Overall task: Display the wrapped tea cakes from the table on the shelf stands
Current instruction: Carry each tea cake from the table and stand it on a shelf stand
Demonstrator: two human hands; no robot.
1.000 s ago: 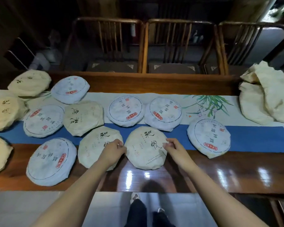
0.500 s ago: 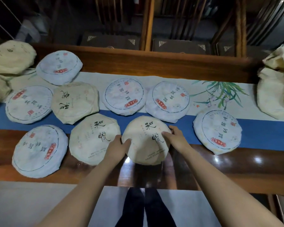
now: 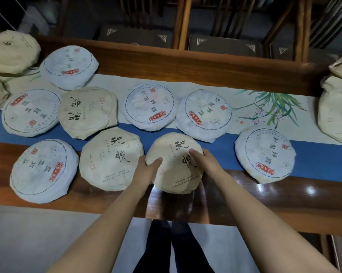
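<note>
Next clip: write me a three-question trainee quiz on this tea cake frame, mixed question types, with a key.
1. True or false: the left hand and the right hand both grip the same cream tea cake.
2. Multiple choice: the cake nearest the gripped one on its left is (A) a bluish-white cake with a red label, (B) a second cream tea cake with matching black characters, (C) a bare plate.
3. Fill in: the painted leaves are on the table runner, to the ____ of the gripped cake.

Key: 1 true; 2 B; 3 right.
</note>
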